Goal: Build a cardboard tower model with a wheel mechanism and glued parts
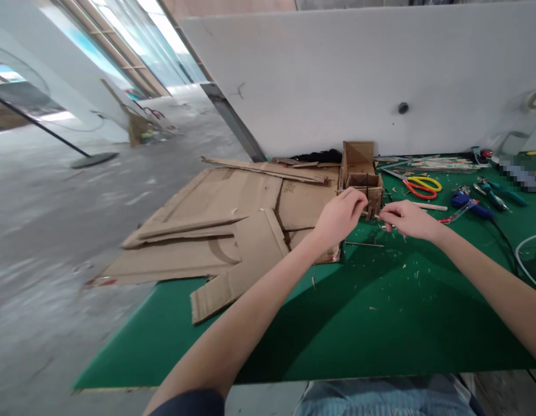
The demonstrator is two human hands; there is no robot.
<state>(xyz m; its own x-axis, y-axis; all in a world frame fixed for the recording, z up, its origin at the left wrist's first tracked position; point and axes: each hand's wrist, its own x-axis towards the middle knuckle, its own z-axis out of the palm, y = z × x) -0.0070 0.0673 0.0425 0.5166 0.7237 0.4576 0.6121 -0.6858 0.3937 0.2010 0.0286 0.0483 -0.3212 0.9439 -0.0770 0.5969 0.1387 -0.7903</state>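
Green tabletop: the bare stretch of smooth green tabletop [380, 329] lies in front of the small, open brown cardboard box [375, 199], with scraps strewn between.
Cut cardboard: a flat, angular brown cardboard piece [259, 242] rests on larger sheets, left of the box and nearer than it.
Metal rod: a thin, straight grey rod [365, 244] lies just in front of the box.
Right hand: the bare right hand [409, 219], at the box's front right, is nearly closed, thumb and fingertips pinched on one end of the strip.
Left hand: the bare left hand [346, 209], at the box's front left, has its fingers curled in, apparently pinching the other end.
Strip: a thin, pale, wood-like strip [371, 215] spans the two hands, just before the box; whether it touches the box cannot be told.
Step in hand: seemingly handling or shaping this strip.
Next move: calls, I judge, for a firm pinch on both sides and little sideways push, with the box so near.
Glue gun: a blue, pistol-shaped plastic glue gun [471, 202] lies right of the box.
Scissors: metal scissors with red and yellow loop handles [424, 186] lie nearer the box, also right.
Sticks: a loose pile of slim, pale wooden sticks [445, 165] lies beyond, right of the box.
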